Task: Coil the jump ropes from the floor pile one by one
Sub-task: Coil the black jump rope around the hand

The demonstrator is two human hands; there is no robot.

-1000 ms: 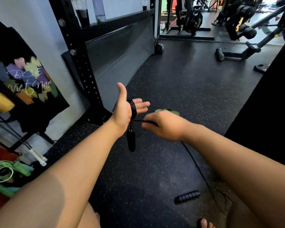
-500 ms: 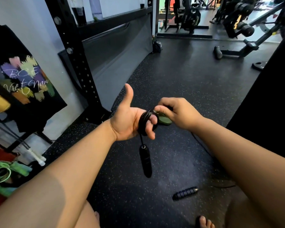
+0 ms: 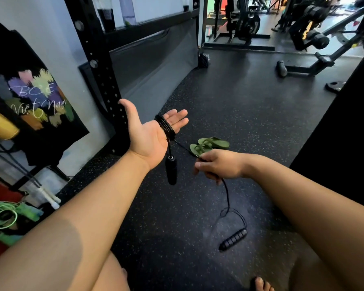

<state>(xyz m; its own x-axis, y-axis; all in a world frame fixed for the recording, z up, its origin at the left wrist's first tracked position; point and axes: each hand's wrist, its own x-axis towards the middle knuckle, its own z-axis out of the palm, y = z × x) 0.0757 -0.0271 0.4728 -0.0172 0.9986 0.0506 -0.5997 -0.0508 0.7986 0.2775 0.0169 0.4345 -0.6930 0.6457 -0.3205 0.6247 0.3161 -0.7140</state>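
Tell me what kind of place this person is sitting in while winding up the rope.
Most likely a gym. The floor is speckled black rubber flooring, a perforated steel rack upright stands by the wall, and weight machines fill the far room. The black jump rope being coiled fits that too.

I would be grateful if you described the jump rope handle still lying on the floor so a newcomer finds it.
Start at the dark speckled floor between the person's forearms. Below the right hand, the ribbed black handle lies flat, whereas the smooth handle dangles from the left hand.
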